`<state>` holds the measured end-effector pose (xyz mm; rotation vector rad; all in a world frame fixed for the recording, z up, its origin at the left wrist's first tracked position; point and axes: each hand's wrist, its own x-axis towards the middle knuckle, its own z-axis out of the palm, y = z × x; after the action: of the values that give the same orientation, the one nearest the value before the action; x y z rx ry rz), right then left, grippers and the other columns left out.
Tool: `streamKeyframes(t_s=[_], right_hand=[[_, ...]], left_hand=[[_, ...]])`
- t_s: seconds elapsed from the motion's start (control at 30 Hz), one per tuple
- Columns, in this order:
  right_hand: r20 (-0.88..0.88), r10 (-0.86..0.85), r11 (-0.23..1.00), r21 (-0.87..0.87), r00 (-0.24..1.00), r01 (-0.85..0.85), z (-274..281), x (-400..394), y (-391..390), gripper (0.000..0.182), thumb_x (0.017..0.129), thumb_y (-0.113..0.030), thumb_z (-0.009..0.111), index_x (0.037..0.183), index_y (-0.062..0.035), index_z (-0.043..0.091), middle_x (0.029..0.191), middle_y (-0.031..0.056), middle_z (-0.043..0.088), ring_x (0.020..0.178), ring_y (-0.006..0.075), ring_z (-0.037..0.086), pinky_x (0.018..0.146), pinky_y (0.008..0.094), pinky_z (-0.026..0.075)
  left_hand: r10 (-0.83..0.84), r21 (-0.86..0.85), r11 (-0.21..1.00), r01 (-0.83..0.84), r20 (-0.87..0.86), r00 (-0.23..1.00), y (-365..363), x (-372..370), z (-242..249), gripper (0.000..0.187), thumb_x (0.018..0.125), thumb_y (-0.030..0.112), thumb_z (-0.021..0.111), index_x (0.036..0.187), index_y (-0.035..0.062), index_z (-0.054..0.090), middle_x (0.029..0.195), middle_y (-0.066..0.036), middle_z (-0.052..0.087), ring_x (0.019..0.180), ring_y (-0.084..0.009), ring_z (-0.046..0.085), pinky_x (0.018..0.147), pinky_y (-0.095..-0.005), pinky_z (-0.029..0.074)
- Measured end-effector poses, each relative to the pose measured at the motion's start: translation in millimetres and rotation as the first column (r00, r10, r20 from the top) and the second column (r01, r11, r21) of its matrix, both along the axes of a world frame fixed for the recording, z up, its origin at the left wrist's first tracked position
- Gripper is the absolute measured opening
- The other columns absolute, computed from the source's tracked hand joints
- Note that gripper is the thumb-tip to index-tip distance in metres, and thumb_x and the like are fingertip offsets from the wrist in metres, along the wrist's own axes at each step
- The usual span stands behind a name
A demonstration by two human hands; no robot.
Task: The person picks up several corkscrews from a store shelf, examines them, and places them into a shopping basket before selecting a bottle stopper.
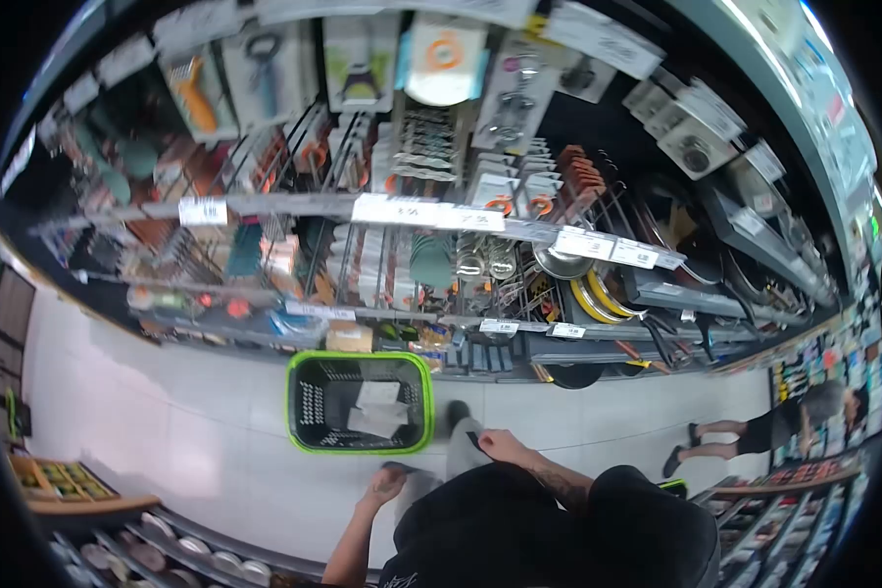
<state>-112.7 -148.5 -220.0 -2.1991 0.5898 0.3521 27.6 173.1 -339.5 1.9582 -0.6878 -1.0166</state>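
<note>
Low in the head view, my left hand [387,483] hangs over the floor, its blurred fingers curled beside a dark shape. My right hand [503,448] is in front of my body at about the middle, its fingers folded in near a dark strip on the grey trouser leg. What either hand holds, if anything, I cannot make out. A black shopping basket with a green rim [360,449] stands on the floor just beyond my left hand, touching neither hand. Inside it lie pale papers or flat packets [378,412].
Store shelves [265,204] with hanging kitchen tools and pans [598,294] run across the front. At the right is another person [808,423] in dark clothes. Racks with round items [191,546] stand at lower left, and more shelving [784,529] at lower right.
</note>
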Motion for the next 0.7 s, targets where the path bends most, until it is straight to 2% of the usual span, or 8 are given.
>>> streamKeyframes(t_s=[0.03,0.07,0.17,0.33,0.5,0.53,0.63,0.7], right_hand=[[-0.01,-0.045,0.999,0.02,0.999,0.045,1,-3,3,0.029,0.084,-0.031,0.057,0.092,-0.0056,0.067,0.087,0.0181,0.067,0.085,0.0382,0.065,0.078,0.0464,0.051],[0.022,-0.054,0.998,0.035,0.998,0.053,-1,-1,0,0.029,0.084,-0.031,0.057,0.092,-0.0056,0.067,0.087,0.0181,0.067,0.085,0.0382,0.065,0.078,0.0464,0.051],[-0.126,0.246,0.969,0.026,0.961,-0.245,-4,13,-13,0.028,0.086,-0.032,0.057,0.099,-0.0084,0.067,0.093,0.0168,0.069,0.09,0.0367,0.065,0.082,0.0426,0.052],[-0.081,0.165,0.985,0.066,0.983,-0.16,27,54,-54,0.033,0.087,-0.033,0.058,0.106,-0.0073,0.066,0.098,0.0151,0.069,0.092,0.0327,0.066,0.083,0.04,0.052],[0.282,0.014,0.967,0.239,0.959,-0.085,74,64,-99,0.029,0.092,-0.029,0.06,0.107,-0.0048,0.064,0.095,0.0117,0.07,0.087,0.0211,0.067,0.08,0.0329,0.052],[0.313,-0.044,0.905,0.415,0.949,-0.094,74,63,-107,0.024,0.096,-0.021,0.057,0.112,-0.0031,0.061,0.097,0.0082,0.069,0.088,0.0155,0.065,0.08,0.0291,0.051],[0.32,-0.133,0.853,0.519,0.938,-0.056,131,51,-129,0.024,0.097,-0.015,0.055,0.117,-0.0016,0.058,0.099,0.0069,0.067,0.093,0.0134,0.063,0.083,0.027,0.049],[0.341,-0.109,0.86,0.504,0.934,-0.084,170,38,-141,0.026,0.096,-0.014,0.056,0.119,-0.0018,0.057,0.101,0.0073,0.067,0.098,0.0125,0.062,0.086,0.0259,0.048]], left_hand=[[0.002,-0.131,0.991,-0.005,-0.019,1.0,-11,14,13,0.028,0.086,0.023,0.063,0.106,0.0047,0.065,0.087,-0.017,0.069,0.086,-0.0287,0.068,0.08,-0.0362,0.053],[-0.032,-0.137,0.99,0.02,-0.082,0.996,-37,32,87,0.024,0.088,0.02,0.062,0.105,0.0034,0.064,0.086,-0.014,0.069,0.085,-0.0231,0.067,0.078,-0.0331,0.053],[-0.108,-0.312,0.95,0.034,-0.223,0.969,-114,66,272,0.018,0.094,0.015,0.059,0.106,0.0009,0.062,0.089,-0.005,0.067,0.085,-0.0105,0.064,0.075,-0.026,0.052],[-0.252,-0.586,0.785,0.199,-0.008,0.968,-225,88,452,0.019,0.095,0.013,0.058,0.109,0.0011,0.061,0.094,-0.004,0.065,0.087,-0.0111,0.064,0.078,-0.0269,0.052],[-0.088,-0.736,0.638,0.225,0.22,0.971,-363,124,534,0.022,0.096,0.012,0.055,0.113,-0.0006,0.059,0.096,-0.008,0.066,0.087,-0.0142,0.064,0.081,-0.0296,0.053],[-0.045,-0.764,0.622,0.172,0.184,0.982,-392,137,542,0.023,0.096,0.015,0.054,0.113,-0.0001,0.059,0.096,-0.008,0.066,0.089,-0.0142,0.063,0.079,-0.029,0.053],[0.152,-0.826,0.563,-0.016,0.085,0.985,-483,188,548,0.027,0.097,0.019,0.048,0.115,0.0004,0.057,0.1,-0.011,0.066,0.094,-0.0161,0.063,0.078,-0.0287,0.052],[0.261,-0.74,0.654,-0.155,0.029,0.965,-530,224,552,0.045,0.097,0.031,0.051,0.128,-0.0016,0.049,0.122,-0.016,0.058,0.112,-0.0232,0.056,0.092,-0.0369,0.051]])
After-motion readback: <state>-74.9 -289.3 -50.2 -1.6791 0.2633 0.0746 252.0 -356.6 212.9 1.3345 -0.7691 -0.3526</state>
